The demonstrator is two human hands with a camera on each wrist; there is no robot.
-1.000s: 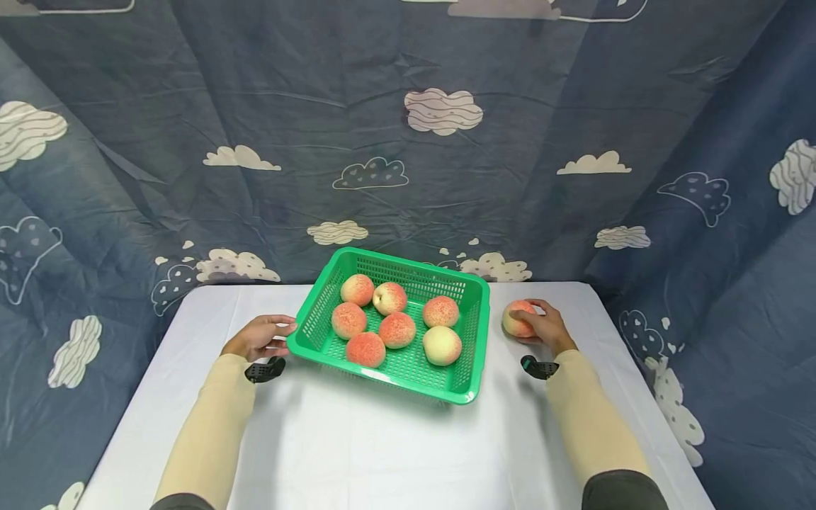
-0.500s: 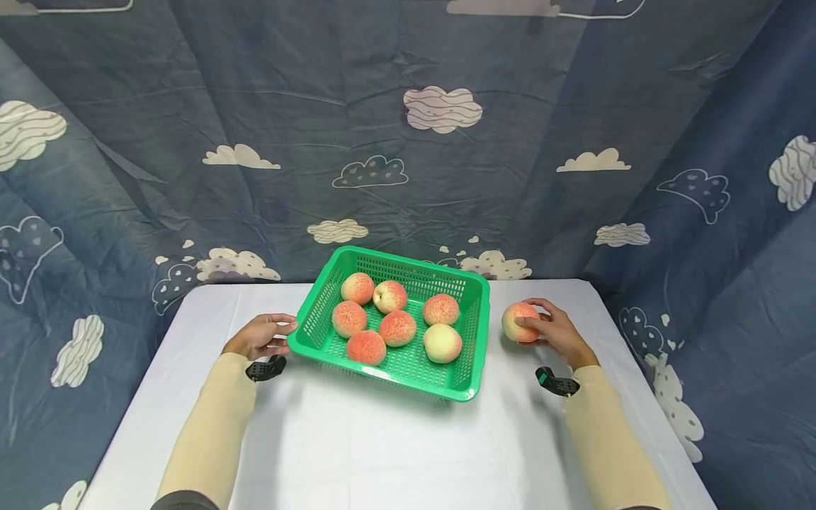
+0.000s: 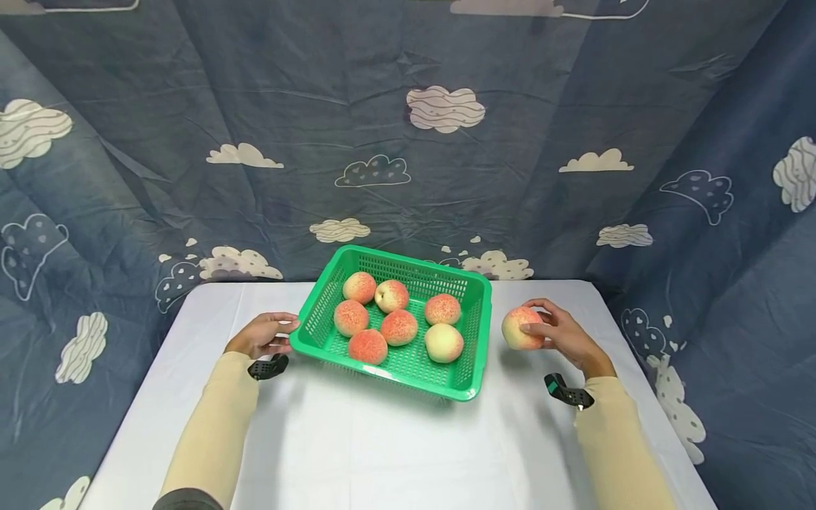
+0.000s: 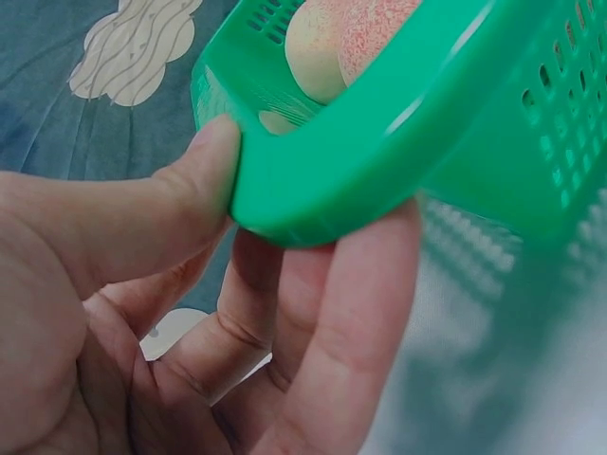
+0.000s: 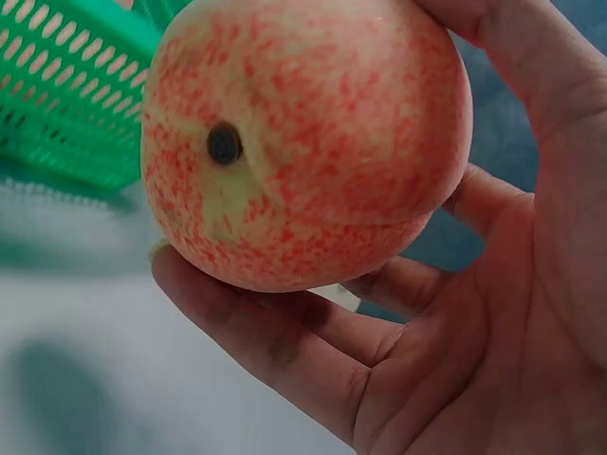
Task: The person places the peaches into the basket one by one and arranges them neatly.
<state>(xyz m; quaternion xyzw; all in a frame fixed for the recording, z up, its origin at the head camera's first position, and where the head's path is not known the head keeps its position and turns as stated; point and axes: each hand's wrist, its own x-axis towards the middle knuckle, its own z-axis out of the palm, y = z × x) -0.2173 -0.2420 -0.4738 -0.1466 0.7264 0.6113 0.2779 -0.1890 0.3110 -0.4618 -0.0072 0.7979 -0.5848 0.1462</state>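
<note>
My right hand holds a peach just right of the green plastic basket. In the right wrist view the fingers wrap under and around this red-speckled peach, and a dark round stem spot faces the camera. A shadow lies on the tablecloth below it. At the basket's left corner, my left hand pinches the rim. Its thumb lies against the rim from above and its fingers reach underneath, as the left wrist view shows. Inside the basket sit several pink and yellow peaches.
A white cloth covers the table. Behind it and on both sides hangs a dark blue curtain printed with clouds. The basket stands slightly turned near the table's back edge. Each wrist wears a black strap.
My right hand has raised the peach slightly off the table, its wrist swinging outward to the right. My left hand and the basket have stayed where they were.
</note>
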